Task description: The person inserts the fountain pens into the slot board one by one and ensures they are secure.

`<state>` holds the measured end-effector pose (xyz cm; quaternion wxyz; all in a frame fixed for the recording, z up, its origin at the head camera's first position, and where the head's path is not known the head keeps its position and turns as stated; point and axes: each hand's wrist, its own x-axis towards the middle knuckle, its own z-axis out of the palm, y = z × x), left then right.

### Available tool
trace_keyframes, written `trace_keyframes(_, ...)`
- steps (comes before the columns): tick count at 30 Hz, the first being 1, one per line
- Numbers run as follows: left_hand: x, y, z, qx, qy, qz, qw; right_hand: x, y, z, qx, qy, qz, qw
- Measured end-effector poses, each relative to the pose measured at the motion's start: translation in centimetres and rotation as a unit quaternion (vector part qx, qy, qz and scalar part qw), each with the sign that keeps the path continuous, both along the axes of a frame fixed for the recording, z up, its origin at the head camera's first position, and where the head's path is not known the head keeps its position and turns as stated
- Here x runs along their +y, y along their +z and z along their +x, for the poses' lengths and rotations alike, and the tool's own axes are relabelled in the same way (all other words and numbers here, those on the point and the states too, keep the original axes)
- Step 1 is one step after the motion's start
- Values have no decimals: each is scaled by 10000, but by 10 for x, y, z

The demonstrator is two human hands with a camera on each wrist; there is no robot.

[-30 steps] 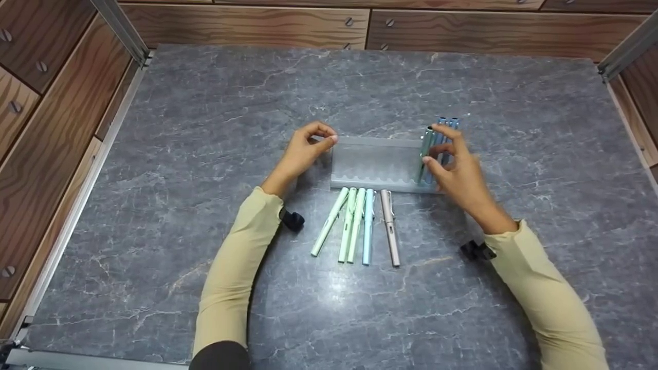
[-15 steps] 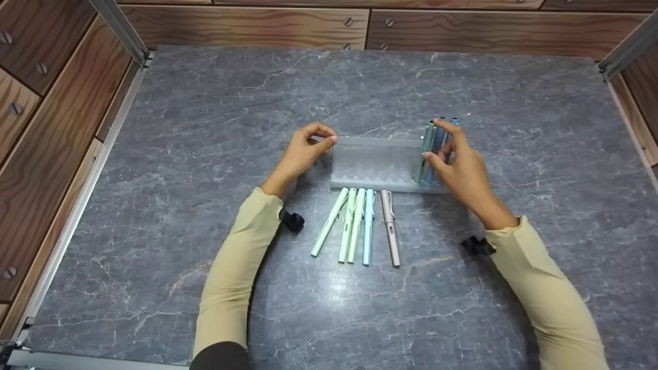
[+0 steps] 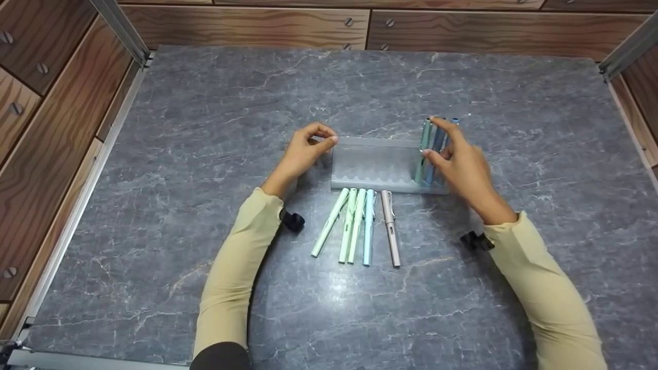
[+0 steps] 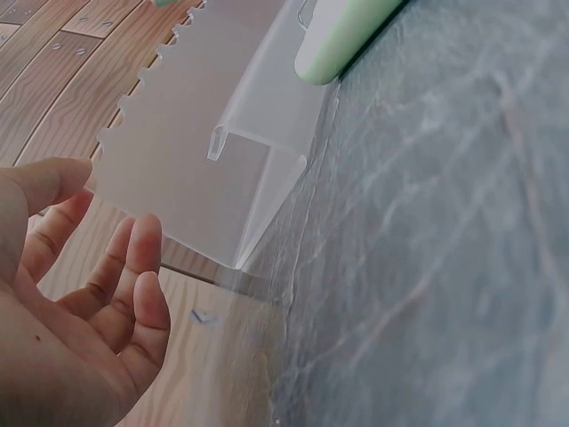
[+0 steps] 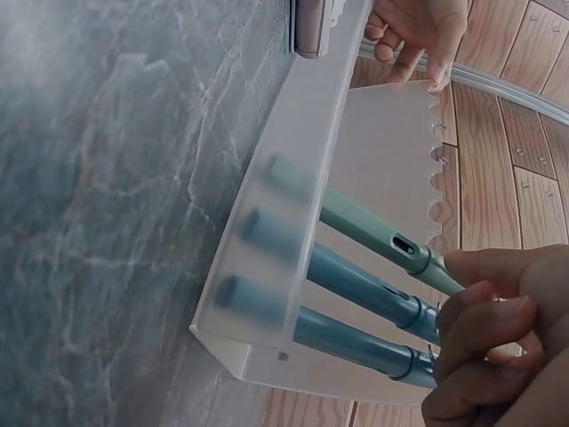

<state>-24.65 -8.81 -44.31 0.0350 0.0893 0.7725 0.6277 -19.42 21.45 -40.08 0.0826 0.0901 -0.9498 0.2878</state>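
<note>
In the head view, a frosted clear pen stand (image 3: 375, 160) with a notched edge sits mid-table. My left hand (image 3: 308, 145) pinches its upper left corner between thumb and forefinger; the left wrist view shows the other fingers (image 4: 151, 302) loosely curled. At the stand's right end, my right hand (image 3: 465, 167) holds a dark green pen (image 5: 369, 227) near its top, thumb on the side and forefinger at the upper end. The pen's lower end is behind the stand's front lip. Beside it, two blue pens (image 5: 356, 277) stand in the rack, partly hidden by my right hand.
In front of the stand lie three pale green pens (image 3: 329, 223), a light blue pen (image 3: 368, 228) and a grey-brown pen (image 3: 390, 228). They rest on the grey marbled table (image 3: 205, 103). Wood-patterned panels (image 3: 247, 25) border its back and sides.
The green pen has shifted slightly left, with its top higher in the head view. My right hand has moved with it, staying at its upper part. My left hand has kept its place.
</note>
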Motion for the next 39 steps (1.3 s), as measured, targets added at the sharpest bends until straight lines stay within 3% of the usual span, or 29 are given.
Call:
trace_keyframes(15, 1, -1, 0, 20, 20, 9, 10000, 2, 0, -3, -59, -14, -42, 10000)
trace_keyframes(27, 0, -2, 0, 17, 49, 45, 10000, 5, 2, 14, 14, 320, -714, 9969)
trace_keyframes(39, 0, -2, 0, 50, -18, 79, 10000, 3, -2, 30, -541, 819, -1262, 9871)
